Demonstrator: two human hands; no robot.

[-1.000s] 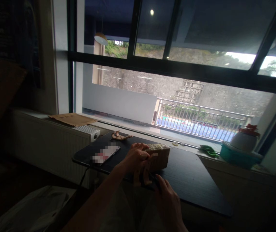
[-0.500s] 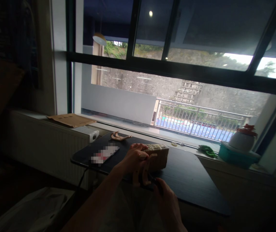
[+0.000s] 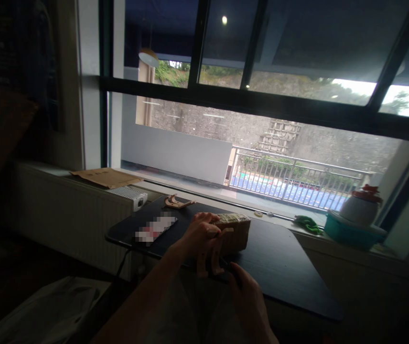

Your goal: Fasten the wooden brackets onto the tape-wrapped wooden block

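Observation:
My left hand (image 3: pixel 200 234) is closed on a light wooden piece with two curved, hook-like arms (image 3: pixel 217 258), held against the near side of a cardboard box (image 3: pixel 238 237). The arms hang past the table's front edge. Lower right, my right hand (image 3: pixel 249 291) wraps around a slim tool with a dark handle (image 3: pixel 236 274). Its thin front end points at the lower part of the wooden piece; the tip is too dark to make out, so I cannot tell whether it touches. A similar curved wooden piece (image 3: pixel 177 203) lies at the table's back.
The black table (image 3: pixel 279 267) stands by the window. A phone (image 3: pixel 157 228) with a blurred screen lies on its left. A white device (image 3: pixel 134 196) and brown envelope (image 3: pixel 107 177) are beyond. On the sill are a green cloth (image 3: pixel 308 223) and teal container (image 3: pixel 351 230).
Almost nothing differs. The view has shifted very slightly, and both hands keep their places on the wooden piece and the tool.

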